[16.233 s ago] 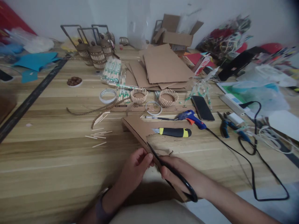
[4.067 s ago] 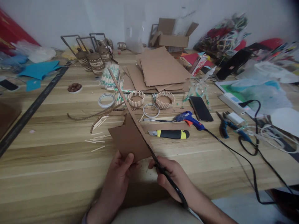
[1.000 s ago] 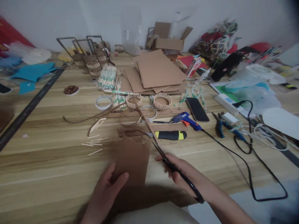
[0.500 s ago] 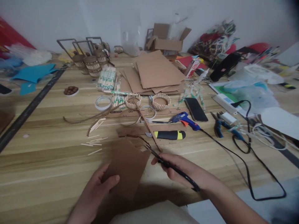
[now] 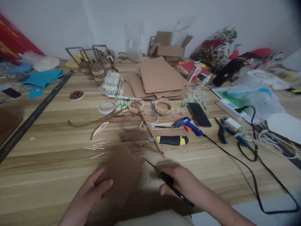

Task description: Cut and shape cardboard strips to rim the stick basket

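My left hand [image 5: 94, 191] grips a brown cardboard piece [image 5: 122, 171] by its near left corner, thumb on top, just above the table's front edge. My right hand [image 5: 181, 183] is closed around the black handles of scissors [image 5: 164, 179], whose blades point up-left toward the cardboard and look closed. A narrow cut cardboard strip [image 5: 151, 133] lies on the table beyond the scissors, free of the piece. It crosses a wider cardboard strip [image 5: 134, 135] lying flat.
A yellow-black utility knife [image 5: 170, 140], blue glue gun [image 5: 188, 123] with black cable [image 5: 246, 163], phone [image 5: 198, 110], pliers [image 5: 223, 133], stick rings [image 5: 135, 104], tape rolls [image 5: 107, 106], loose sticks [image 5: 97, 146] and stacked cardboard sheets [image 5: 160, 77] crowd the wooden table [image 5: 47, 163].
The narrow strip has come away from the cardboard piece and dropped onto the table. Both hands drew back toward me; the scissors pulled away from the cardboard and their blades came together.
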`<state>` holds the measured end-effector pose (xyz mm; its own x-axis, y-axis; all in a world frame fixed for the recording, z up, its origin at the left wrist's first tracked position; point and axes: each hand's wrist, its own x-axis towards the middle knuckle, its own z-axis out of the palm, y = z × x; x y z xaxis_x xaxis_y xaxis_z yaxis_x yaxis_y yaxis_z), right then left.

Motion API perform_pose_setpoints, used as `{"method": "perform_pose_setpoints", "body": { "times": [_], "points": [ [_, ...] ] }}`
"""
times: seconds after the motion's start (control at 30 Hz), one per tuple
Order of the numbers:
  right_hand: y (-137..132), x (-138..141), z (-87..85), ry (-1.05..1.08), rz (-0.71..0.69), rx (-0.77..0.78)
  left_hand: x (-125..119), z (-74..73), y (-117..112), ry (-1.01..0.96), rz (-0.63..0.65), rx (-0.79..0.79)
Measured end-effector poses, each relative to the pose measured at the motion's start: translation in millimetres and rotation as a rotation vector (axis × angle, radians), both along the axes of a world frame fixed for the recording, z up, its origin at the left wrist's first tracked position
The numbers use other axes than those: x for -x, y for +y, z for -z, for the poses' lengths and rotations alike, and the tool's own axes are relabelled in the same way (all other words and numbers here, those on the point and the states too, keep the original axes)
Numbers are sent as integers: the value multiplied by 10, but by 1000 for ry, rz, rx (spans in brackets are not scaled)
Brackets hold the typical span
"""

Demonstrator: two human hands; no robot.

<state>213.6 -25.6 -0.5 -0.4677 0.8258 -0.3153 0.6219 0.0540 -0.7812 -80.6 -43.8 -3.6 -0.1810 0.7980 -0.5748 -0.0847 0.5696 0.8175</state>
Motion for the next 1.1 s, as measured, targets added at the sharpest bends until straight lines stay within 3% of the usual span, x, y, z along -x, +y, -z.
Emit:
{"method": "perform_pose_setpoints", "body": {
  "times": [0.2, 0.37, 0.47, 0.57, 0.73, 0.87, 1.0, 1.1],
  "points": [
    [-74, 191, -122, -339, -95, -112, 327, -32, 61, 68, -33, -11],
    [46, 373, -119, -589, -198, -412, 180, -52, 40, 97, -76, -79],
    [253, 442, -75, -733, -129, -641, 76, -54, 51, 103, -74, -118],
    [437, 478, -2, -790, -75, -735, 22, -53, 96, 55, -62, -123],
    [494, 448, 104, -741, -72, -781, -54, -84, 216, 26, -128, -133],
    [420, 279, 36, -671, 12, -808, -102, -143, 401, 19, -124, -168],
    [213, -52, -186, -266, 246, -703, -172, -178, 607, -28, -52, -200],
    [-112, -459, -347, -31, 431, -512, -227, -89, 654, 46, 67, -229]
  ]
}}
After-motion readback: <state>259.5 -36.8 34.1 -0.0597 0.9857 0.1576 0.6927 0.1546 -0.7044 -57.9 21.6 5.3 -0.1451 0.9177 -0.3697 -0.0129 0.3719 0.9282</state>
